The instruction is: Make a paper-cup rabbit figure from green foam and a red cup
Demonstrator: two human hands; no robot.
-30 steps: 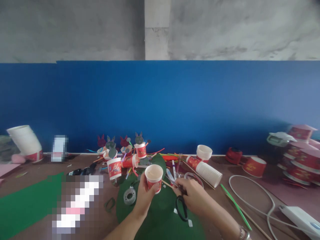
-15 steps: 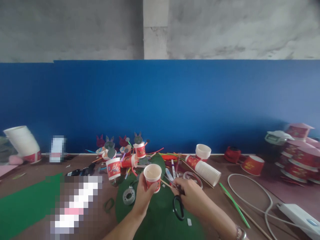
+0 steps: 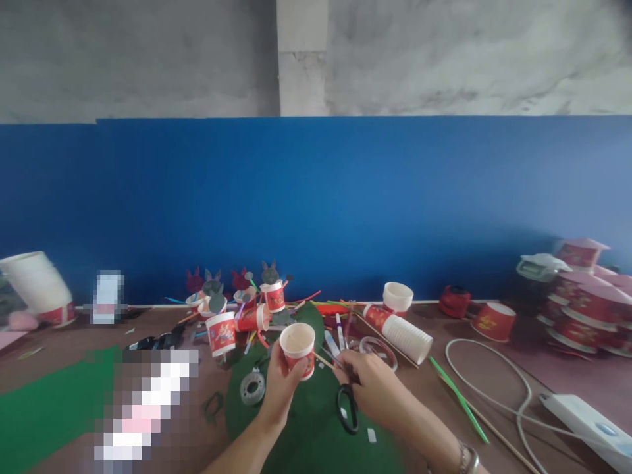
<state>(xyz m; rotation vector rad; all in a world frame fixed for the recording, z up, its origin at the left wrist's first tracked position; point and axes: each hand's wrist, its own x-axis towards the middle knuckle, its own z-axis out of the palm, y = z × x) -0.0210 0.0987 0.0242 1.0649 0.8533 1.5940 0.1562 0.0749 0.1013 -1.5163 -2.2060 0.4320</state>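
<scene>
My left hand (image 3: 279, 388) is wrapped round a small red and white paper cup (image 3: 298, 347), held upright with its white mouth facing me. A thin wooden stick (image 3: 322, 359) pokes from the cup's right side. My right hand (image 3: 374, 390) is closed on black-handled scissors (image 3: 347, 407), whose loops hang below my fingers; the blades point towards the stick and cup. Both hands hover over a dark green felt sheet (image 3: 311, 434) on the brown table.
Decorated cups with felt ears (image 3: 273, 294) and coloured sticks crowd behind the hands. A sleeve of stacked cups (image 3: 399, 332) lies on its side to the right, beside a white cable (image 3: 513, 388) and power strip (image 3: 587, 421). A tape roll (image 3: 252, 388) lies left, green felt (image 3: 44, 408) farther left.
The view has shifted slightly, so everything sits a little further left. Both hands keep their grips, with the scissors staying close to the stick at the cup.
</scene>
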